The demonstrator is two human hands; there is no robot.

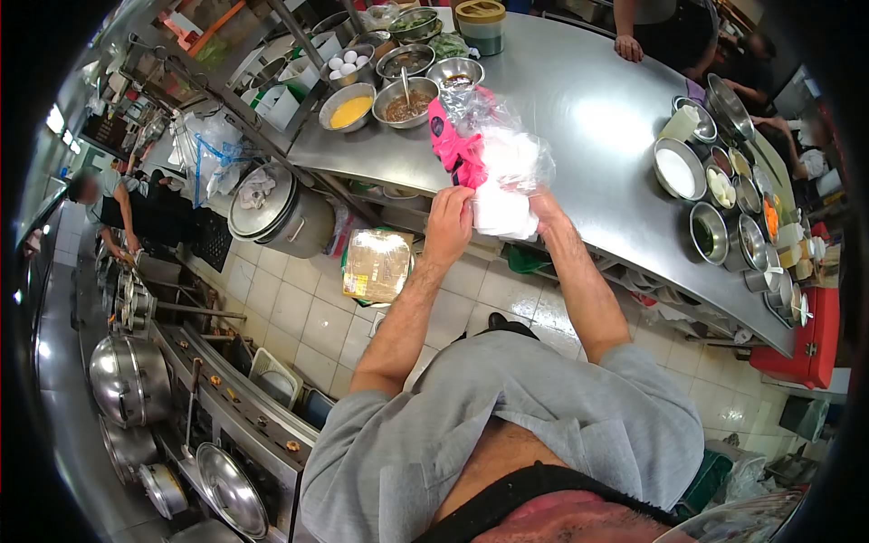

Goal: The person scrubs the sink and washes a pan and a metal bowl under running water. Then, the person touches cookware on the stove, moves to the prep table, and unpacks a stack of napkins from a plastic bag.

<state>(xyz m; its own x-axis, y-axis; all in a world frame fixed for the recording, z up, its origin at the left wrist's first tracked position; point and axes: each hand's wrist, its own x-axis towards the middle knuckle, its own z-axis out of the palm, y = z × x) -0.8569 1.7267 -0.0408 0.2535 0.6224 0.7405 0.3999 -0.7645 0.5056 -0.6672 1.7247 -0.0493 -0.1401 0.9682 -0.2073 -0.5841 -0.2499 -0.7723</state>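
At the front edge of the steel table, my left hand has its fingers curled against the left side of a bright white block-shaped packet. My right hand grips the packet's right side, its fingertips partly hidden. Glare washes out the packet, so I cannot make out its contents. Just beyond it lies a clear plastic bag around more white material. A bright pink plastic bag with dark marks rests beside it, close to my left fingers.
Steel bowls with yellow liquid and brown sauce stand at the table's left end. More bowls, one with white contents, line the right end. A cardboard box sits below. A person's hand rests on the far edge.
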